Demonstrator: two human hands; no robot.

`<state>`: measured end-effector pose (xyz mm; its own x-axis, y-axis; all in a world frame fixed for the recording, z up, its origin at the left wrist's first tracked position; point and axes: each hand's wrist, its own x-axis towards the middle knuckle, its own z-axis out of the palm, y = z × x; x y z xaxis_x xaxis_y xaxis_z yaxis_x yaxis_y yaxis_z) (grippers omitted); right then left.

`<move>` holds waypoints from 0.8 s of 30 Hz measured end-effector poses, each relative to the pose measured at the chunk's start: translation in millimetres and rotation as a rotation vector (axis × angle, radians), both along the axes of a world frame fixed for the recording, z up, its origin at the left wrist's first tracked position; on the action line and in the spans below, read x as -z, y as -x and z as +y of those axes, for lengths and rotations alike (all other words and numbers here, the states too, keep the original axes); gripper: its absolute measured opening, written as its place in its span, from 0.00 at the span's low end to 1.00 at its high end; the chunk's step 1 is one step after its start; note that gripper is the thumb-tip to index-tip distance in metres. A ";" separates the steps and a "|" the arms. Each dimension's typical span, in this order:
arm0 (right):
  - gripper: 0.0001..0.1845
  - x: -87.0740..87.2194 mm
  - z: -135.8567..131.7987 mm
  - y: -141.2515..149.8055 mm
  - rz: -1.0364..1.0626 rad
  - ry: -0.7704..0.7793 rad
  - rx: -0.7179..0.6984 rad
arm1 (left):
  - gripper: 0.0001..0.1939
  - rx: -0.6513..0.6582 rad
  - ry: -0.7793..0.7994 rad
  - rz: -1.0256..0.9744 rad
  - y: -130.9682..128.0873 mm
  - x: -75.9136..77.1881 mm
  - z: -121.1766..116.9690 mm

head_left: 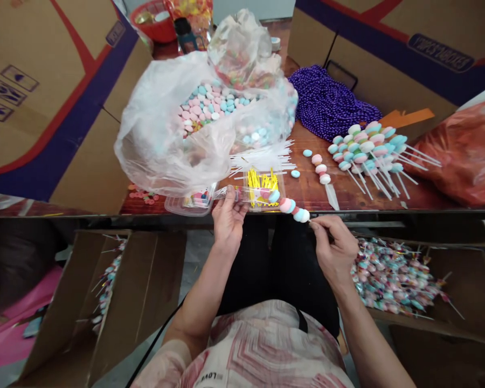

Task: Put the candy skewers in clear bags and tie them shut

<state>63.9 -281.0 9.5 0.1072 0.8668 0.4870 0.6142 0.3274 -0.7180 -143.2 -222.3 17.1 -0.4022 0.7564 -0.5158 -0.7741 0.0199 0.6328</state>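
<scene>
- Pastel candy discs, pink, blue and white, are sitting threaded on the candy skewer that both hands are working on at the near edge of the wooden table.
- The right hand is pinching the bare end of the skewer's stick between thumb and fingertips, fingers closed on it, just in front of the table edge.
- The left hand is gripping the open end of a clear wrapper sleeve, fingers curled around it, and the skewer's far tip is lying inside that sleeve.
- Just behind the sleeve, yellow twist ties are standing in a small clear tub, and white sticks are lying in a loose bundle beside it.
- A large clear plastic bag of loose candy discs is slumping on the table behind the left hand.
- Finished unwrapped skewers are lying in a heap, the skewer pile, well to the right, with a few loose discs between it and the sticks.
- Purple bead strings are lying piled behind the skewer pile.
- Below the table, on the right, a cardboard box is holding wrapped skewers, near the right hand.
</scene>
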 end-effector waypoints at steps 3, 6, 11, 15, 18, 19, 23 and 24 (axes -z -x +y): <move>0.06 1.5 -0.7 -1.1 -0.017 -0.029 -0.025 | 0.18 -0.008 0.005 0.001 -2.7 0.2 -2.5; 0.06 3.7 2.4 -4.9 0.003 -0.028 0.016 | 0.21 -0.028 -0.014 0.024 -2.8 -0.4 -2.8; 0.09 2.3 26.6 -27.7 -0.143 -0.008 0.163 | 0.24 -0.059 -0.068 0.102 0.7 -4.0 1.1; 0.10 -6.9 53.9 -45.5 -0.383 0.015 0.236 | 0.23 -0.061 -0.078 0.121 2.4 -2.7 3.5; 0.11 -14.3 68.9 -49.3 -0.548 0.046 0.254 | 0.21 -0.061 -0.074 0.123 3.1 0.9 3.4; 0.12 -16.3 72.8 -49.2 -0.595 0.056 0.246 | 0.20 -0.065 -0.070 0.123 3.5 2.0 3.1; 0.13 -21.9 85.1 -45.7 -0.744 0.092 0.182 | 0.21 -0.086 -0.056 0.106 6.1 4.2 1.7; 0.14 -23.3 87.9 -44.5 -0.777 0.096 0.174 | 0.21 -0.087 -0.055 0.098 6.9 4.2 1.3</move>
<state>108.4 -193.1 32.7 -0.0946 0.9105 0.4025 0.9866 0.1398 -0.0845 -150.1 -221.0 12.9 -0.5144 0.7422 -0.4295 -0.7054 -0.0815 0.7041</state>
